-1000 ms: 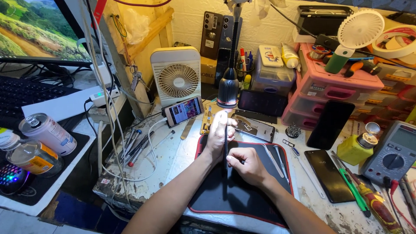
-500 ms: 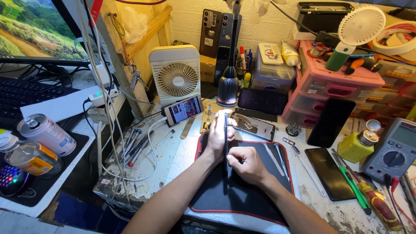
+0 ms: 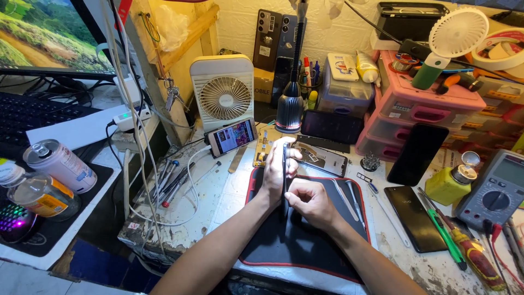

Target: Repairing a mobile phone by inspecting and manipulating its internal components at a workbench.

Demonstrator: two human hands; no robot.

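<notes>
The left hand point(image 3: 275, 170) wraps around a dark phone point(image 3: 285, 172) held upright on its edge above the black work mat point(image 3: 305, 240), while the right hand point(image 3: 311, 202) pinches the phone's lower end from just below. The phone looks still closed, so the work seems to be at an early stage, with opening and whatever lies inside left to do. It stands between both hands under the desk lamp point(image 3: 289, 106), near tweezers point(image 3: 352, 199) lying on the mat.

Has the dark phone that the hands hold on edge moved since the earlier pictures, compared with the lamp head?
No. The dark phone stays on edge in the left hand, just below the lamp head, with the right hand at its lower end, as before.
</notes>
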